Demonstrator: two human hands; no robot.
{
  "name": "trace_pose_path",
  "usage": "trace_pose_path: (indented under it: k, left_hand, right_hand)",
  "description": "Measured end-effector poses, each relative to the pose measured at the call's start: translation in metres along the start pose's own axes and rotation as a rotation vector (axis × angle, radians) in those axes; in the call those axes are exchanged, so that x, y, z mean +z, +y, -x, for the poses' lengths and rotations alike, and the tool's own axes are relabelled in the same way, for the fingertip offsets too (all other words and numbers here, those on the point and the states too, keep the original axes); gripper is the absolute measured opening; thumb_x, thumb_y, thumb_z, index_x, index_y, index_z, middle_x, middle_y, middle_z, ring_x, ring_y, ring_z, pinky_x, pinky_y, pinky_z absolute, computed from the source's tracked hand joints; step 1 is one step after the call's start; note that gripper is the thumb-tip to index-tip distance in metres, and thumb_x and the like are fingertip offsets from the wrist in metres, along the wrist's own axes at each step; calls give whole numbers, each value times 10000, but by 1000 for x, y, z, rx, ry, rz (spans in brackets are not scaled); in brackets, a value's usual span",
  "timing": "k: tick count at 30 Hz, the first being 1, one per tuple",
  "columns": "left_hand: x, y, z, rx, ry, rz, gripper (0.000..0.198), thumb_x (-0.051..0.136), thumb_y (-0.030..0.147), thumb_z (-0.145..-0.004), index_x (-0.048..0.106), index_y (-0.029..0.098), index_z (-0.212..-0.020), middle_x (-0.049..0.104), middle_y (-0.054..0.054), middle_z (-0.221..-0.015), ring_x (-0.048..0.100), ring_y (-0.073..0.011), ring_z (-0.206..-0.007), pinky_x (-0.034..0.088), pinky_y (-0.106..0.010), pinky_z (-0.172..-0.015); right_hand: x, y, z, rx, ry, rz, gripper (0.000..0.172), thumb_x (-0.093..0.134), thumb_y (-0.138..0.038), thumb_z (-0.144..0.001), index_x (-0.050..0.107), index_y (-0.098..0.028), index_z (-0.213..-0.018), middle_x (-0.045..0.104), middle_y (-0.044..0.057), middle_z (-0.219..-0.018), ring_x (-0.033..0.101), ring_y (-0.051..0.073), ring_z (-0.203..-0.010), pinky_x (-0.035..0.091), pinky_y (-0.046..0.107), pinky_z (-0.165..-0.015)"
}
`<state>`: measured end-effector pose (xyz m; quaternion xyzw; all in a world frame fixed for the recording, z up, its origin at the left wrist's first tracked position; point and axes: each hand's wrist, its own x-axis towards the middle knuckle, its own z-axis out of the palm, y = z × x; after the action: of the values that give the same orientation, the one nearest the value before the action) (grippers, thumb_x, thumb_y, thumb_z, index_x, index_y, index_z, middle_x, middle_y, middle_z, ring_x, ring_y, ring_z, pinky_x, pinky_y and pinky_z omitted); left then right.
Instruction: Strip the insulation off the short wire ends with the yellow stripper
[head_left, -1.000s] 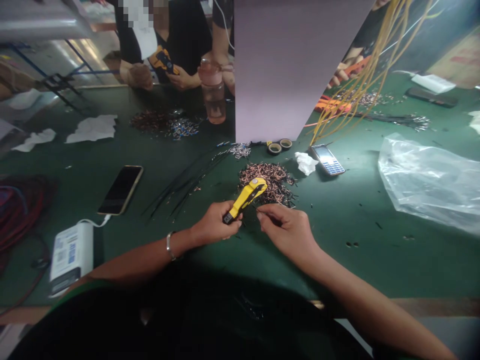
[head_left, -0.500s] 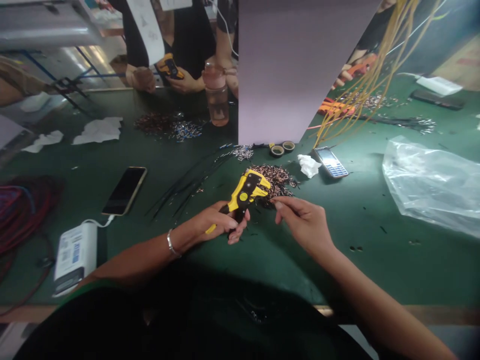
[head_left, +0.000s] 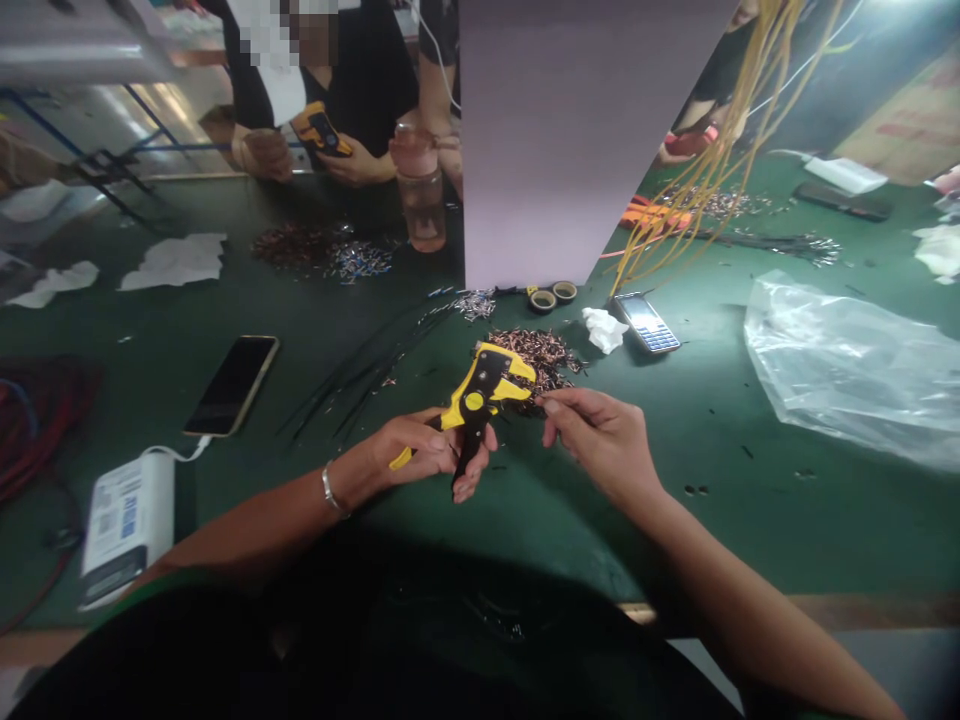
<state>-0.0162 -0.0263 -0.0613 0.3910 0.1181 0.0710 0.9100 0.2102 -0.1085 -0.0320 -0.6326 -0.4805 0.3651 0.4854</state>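
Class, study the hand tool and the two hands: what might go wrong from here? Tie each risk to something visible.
1. The right hand has its fingertips close to the tip of the yellow-and-black tool held in the left hand, so a squeeze could pinch them.
2. A pile of small scraps lies just beyond the tool, so a dropped piece might be hard to pick out.

Dim o'all, white light upper R, glare on green tabletop [head_left: 709,315] & plastic bag [head_left: 847,375], dk shadow nr front edge, wire stripper [head_left: 474,401] fairly sharp, cable coil [head_left: 45,440] blurry, pixelated patch up top, edges stretched
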Motion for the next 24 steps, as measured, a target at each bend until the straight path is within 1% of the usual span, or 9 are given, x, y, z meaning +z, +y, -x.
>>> trace_pose_path:
  k: [4,10,14,19,24]
  left_hand:
    - [1,0,0,-13,20,1,481,706,339,-651,674,130,-1083,636,-83,-811,596,-209,-642,517,-386,-644]
    - [1,0,0,-25,25,-13,465,706,363,-657,685,139,-1064,647,-89,-806,591,-213,-642,528,-383,-643]
    - [0,-1,1,-35,22,-7,452,709,353,-660,691,138,-1058,659,-94,-803,595,-217,-642,532,-380,-639]
    - [1,-1,1,-29,16,9,435,730,369,-682,697,135,-1047,661,-98,-803,604,-213,-640,527,-376,-640]
    - [5,1,-1,-25,49,-1,405,722,341,-672,684,120,-1010,655,-90,-771,603,-205,-617,520,-371,-614]
  right_hand:
    - [1,-1,0,12,6,-18,199,635,-355,-787,758,-199,-776,647,-19,-497,445,99,-429,366,269,-452]
    - [2,1,0,19,-15,-41,189,634,-362,-790,744,-209,-783,648,-22,-507,465,103,-435,358,268,-447]
    - [2,2,0,32,-27,-56,186,633,-359,-791,739,-206,-780,648,-23,-506,442,95,-420,352,267,-440]
    - [3,1,0,17,-33,-66,170,634,-340,-795,738,-207,-776,648,-27,-506,450,93,-420,368,262,-444]
    - [3,2,1,19,-30,-57,170,640,-330,-792,747,-201,-765,646,-27,-501,458,96,-428,383,259,-454]
